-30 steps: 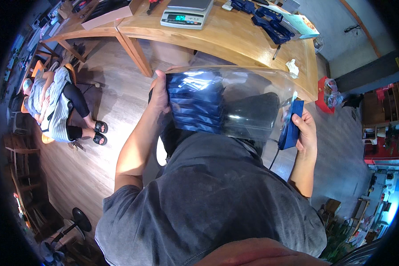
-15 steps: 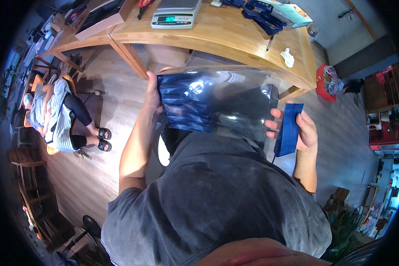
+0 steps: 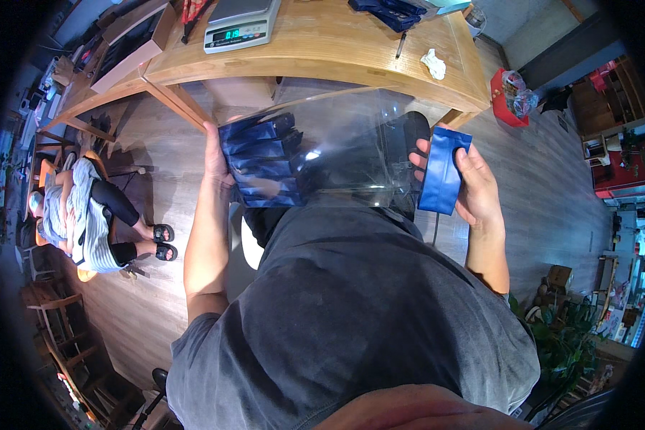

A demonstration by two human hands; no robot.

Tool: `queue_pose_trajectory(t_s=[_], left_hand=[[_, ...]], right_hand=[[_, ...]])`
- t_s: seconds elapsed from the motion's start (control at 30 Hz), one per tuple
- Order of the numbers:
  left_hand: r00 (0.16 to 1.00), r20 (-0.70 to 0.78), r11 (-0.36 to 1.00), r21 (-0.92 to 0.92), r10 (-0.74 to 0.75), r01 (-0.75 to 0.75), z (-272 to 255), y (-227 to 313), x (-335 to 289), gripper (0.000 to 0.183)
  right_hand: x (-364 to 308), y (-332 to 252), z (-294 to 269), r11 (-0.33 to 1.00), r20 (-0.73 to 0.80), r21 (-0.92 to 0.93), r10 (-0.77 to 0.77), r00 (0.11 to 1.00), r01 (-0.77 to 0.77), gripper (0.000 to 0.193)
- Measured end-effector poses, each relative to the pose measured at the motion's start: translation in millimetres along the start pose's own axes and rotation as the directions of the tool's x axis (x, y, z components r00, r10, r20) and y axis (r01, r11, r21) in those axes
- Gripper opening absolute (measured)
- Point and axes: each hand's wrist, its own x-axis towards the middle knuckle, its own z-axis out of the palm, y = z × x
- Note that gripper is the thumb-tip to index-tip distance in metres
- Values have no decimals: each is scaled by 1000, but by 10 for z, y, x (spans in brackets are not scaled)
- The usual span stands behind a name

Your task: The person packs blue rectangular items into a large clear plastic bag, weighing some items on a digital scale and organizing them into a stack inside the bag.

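Note:
My left hand (image 3: 217,159) is closed on the left end of a large clear plastic bag (image 3: 351,161), held up in front of my body. Several dark blue sachets (image 3: 261,161) lie stacked inside that end, and the rest of the bag looks see-through. Between the thumb and fingers of my right hand (image 3: 476,183) is one blue sachet (image 3: 444,172), upright and just right of the bag's right end. A seam runs down its face. Part of the left hand's fingers are hidden behind the bag.
Beyond the bag stands a wooden table (image 3: 322,61) with a digital scale (image 3: 240,29), more blue sachets (image 3: 394,11), a pen (image 3: 401,44) and a crumpled white tissue (image 3: 433,64). A red box (image 3: 509,107) is on the floor at right. Someone in sandals sits at left (image 3: 93,208).
The view has shifted, so table and scale appear further left. The right hand has turned the single sachet so its seamed face shows more. Both hands keep their hold.

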Motion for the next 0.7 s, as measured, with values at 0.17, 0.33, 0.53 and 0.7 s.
queue_pose_trajectory(t_s=[0.17, 0.33, 0.53, 0.7], left_hand=[[1000, -20, 1000, 8, -9, 9, -17, 1, -11, 87], [998, 27, 998, -19, -54, 54, -10, -1, -16, 85], [1000, -17, 1000, 12, 18, -18, 31, 17, -13, 87], [999, 20, 997, 67, 48, -49, 75, 49, -26, 84]], right_hand=[[54, 52, 84, 995, 66, -96, 39, 997, -33, 48], [189, 76, 158, 984, 80, 46, 168, 983, -172, 46], [297, -94, 96, 965, 230, -19, 257, 938, -260, 55], [280, -189, 32, 956, 351, -228, 257, 900, -184, 71]])
